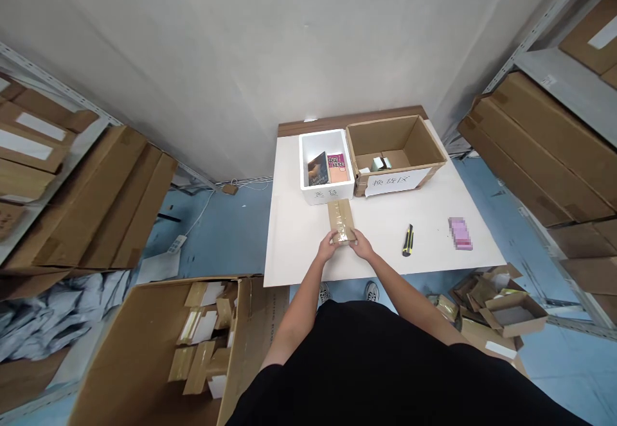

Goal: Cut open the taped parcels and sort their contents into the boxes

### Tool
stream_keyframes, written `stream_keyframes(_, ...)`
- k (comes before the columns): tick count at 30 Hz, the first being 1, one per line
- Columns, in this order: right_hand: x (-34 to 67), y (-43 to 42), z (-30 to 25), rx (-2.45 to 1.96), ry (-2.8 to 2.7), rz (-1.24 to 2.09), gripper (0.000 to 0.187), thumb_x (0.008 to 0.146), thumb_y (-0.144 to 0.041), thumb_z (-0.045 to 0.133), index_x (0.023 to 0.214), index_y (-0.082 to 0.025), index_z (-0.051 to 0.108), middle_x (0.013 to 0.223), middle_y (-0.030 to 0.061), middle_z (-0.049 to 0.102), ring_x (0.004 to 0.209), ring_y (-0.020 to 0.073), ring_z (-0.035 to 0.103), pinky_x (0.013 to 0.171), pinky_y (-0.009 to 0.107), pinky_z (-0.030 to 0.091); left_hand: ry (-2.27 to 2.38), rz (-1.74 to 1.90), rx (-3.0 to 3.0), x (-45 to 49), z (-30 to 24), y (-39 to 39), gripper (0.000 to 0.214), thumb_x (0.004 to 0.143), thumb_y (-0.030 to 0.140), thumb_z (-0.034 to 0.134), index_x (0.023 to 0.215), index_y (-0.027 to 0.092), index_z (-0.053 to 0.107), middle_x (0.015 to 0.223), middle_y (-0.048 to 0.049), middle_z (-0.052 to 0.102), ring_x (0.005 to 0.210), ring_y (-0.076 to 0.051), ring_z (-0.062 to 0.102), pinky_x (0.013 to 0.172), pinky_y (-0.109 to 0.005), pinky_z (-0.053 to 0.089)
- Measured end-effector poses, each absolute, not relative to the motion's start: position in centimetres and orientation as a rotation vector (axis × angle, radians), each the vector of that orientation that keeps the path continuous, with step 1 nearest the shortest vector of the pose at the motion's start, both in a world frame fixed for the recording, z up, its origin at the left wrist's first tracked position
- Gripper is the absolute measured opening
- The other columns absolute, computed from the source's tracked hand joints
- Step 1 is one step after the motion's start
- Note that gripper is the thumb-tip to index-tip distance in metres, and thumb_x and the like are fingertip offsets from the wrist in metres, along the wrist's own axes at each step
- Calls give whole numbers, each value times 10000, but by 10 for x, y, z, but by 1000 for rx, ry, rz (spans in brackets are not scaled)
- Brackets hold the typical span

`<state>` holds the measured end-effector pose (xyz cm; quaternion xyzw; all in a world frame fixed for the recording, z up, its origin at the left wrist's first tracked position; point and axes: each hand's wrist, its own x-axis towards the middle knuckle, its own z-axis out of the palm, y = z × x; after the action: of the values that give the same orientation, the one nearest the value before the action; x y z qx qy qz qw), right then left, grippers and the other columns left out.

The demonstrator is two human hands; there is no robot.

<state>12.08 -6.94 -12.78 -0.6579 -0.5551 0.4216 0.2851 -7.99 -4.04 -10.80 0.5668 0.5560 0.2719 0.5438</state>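
Ideally, keep small taped carton (pixel 340 211) level: left hand (pixel 328 246) and right hand (pixel 362 245) grasp its near corners, so even pressure, thumbs clear of shiny tape (pixel 344 228). Carton over near left part of table (pixel 294 246), just on near side of white foam box (pixel 309 196). Underside and some fingers hidden; cannot tell whether carton touches table. Pink item (pixel 460 233) at right pixelated, unreadable. Near wall hides part of open brown box (pixel 385 134) inside.
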Motion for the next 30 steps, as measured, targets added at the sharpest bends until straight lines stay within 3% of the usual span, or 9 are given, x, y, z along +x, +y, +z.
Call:
stream_keyframes(3, 121, -76, -134, -1819, -1545, 1095, 747, 848, -191, 636, 1585, -210, 519, 1646, 141, 488, 1552, 304, 440, 1275, 505, 379, 1382, 565, 1468, -76, -113, -36, 486, 893, 270, 712, 1377, 254, 673, 1548, -102, 614, 1418, -284, 588, 1161, -464, 499)
stream_keyframes(6, 129, -75, -126, -1789, -1561, 985, 793, 889, -228, 622, 1656, -233, 418, 1726, 127, 371, 1588, 306, 377, 1275, 527, 376, 1457, 454, 1715, -81, -101, 0, 600, 858, 254, 733, 1449, 255, 629, 1563, -111, 596, 1451, -300, 555, 1226, -481, 436)
stream_keyframes(10, 169, -73, -111, -1861, -1521, 828, 767, 928, -257, 585, 1670, -270, 392, 1759, 94, 307, 1601, 299, 346, 1284, 532, 360, 1372, 16, 2011, -88, -79, 75, 1143, 630, 303, 928, 1643, 232, 405, 1797, -148, 188, 1596, -400, 335, 1280, -483, 345)
stream_keyframes(14, 242, -90, -118, -2050, -1359, 703, 716, 934, -246, 563, 1636, -200, 430, 1706, 138, 398, 1589, 299, 358, 1286, 511, 350, 1331, -362, 2082, -86, -75, 121, 1486, 525, 422, 992, 1731, 203, 151, 1807, -187, 35, 1639, -467, 162, 1286, -526, 309)
stream_keyframes(19, 323, -117, -152, -2376, -1017, 808, 592, 927, -275, 617, 1499, -136, 549, 1483, 233, 605, 1414, 355, 565, 1178, 498, 453, 1459, -492, 2168, -73, -77, 89, 1407, 624, 587, 931, 1732, 290, 117, 1815, -136, 60, 1630, -438, 230, 1229, -519, 406)
stream_keyframes(24, 345, -115, -192, -2465, -773, 1014, 620, 868, -292, 705, 1440, -113, 543, 1351, 268, 664, 1205, 354, 701, 1013, 463, 549, 1559, -476, 2197, -39, -78, 9, 1382, 675, 716, 865, 1729, 217, 123, 1814, -157, 56, 1659, -438, 80, 1238, -557, 394)
stream_keyframes(26, 346, -112, -203, -2402, -772, 983, 681, 823, -241, 721, 1461, -129, 512, 1326, 251, 681, 1136, 324, 727, 973, 431, 563, 1589, -457, 2144, -26, -80, -11, 1376, 685, 708, 870, 1726, 210, 120, 1813, -168, 51, 1662, -424, 77, 1240, -542, 393)
stream_keyframes(30, 340, -95, -202, -2261, -863, 1019, 731, 768, -168, 690, 1473, -185, 500, 1123, 129, 757, 974, 270, 755, 899, 385, 587, 1603, -438, 2028, -11, -82, -19, 1406, 622, 681, 928, 1720, 226, 177, 1815, -162, 37, 1656, -452, 61, 1249, -550, 371)
